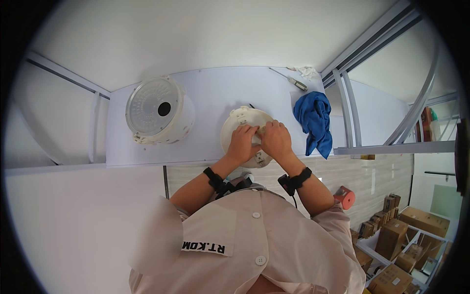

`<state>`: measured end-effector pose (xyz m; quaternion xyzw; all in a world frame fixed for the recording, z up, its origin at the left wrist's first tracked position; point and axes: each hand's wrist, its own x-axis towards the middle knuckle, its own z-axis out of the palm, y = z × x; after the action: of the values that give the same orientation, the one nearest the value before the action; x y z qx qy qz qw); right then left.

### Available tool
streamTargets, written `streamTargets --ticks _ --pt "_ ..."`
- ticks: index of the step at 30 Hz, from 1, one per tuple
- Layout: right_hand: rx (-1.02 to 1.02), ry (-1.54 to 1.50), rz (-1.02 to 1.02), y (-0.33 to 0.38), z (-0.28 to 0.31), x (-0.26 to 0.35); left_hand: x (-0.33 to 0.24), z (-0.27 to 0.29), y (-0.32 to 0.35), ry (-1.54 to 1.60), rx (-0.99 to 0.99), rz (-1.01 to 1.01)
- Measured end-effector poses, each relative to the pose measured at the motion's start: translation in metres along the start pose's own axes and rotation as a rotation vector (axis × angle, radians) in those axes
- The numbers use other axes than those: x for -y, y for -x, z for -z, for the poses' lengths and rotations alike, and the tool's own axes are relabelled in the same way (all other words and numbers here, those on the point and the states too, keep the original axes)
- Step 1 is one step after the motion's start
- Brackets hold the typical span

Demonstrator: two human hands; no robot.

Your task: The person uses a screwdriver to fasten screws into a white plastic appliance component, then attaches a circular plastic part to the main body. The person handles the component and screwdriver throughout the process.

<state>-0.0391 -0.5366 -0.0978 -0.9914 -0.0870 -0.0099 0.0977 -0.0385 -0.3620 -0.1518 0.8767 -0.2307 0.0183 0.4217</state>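
A round cream-white plastic cover point(227, 128) with fittings on its rim lies at the front edge of the white table, in front of my body. Over it, my left hand point(243, 143) and my right hand point(276, 141) come together, fingers bent and fingertips almost meeting. A small part seems to be pinched between them, but the fingers hide most of it. Left of my hands stands a white drum-shaped appliance body point(188, 117), its translucent ribbed end, with a black round spot, facing up.
A crumpled blue cloth point(314, 120) lies on the white table point(210, 93), right of my hands. Behind it are a screwdriver point(296, 84) and a crumpled whitish wrapper point(307, 72). Grey metal frame posts point(348, 108) bound the right side. Cardboard boxes point(391, 237) stand lower right.
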Motion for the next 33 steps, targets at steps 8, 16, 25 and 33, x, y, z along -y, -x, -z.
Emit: streamTargets --ticks 8,16,25,33 --pt "-0.096 -0.119 0.042 0.005 -0.010 -0.016 -0.008 0.004 0.000 -0.025 -0.012 0.016" --pt "-0.232 -0.258 -0.231 0.024 -0.011 -0.032 -0.004 0.003 0.000 0.035 0.004 0.030" --pt "-0.014 -0.416 -0.213 0.023 -0.015 -0.053 -0.006 0.005 0.001 0.019 -0.009 0.018" --pt "-0.028 -0.624 -0.286 0.024 0.001 -0.042 -0.043 0.024 0.004 0.013 0.082 0.192"
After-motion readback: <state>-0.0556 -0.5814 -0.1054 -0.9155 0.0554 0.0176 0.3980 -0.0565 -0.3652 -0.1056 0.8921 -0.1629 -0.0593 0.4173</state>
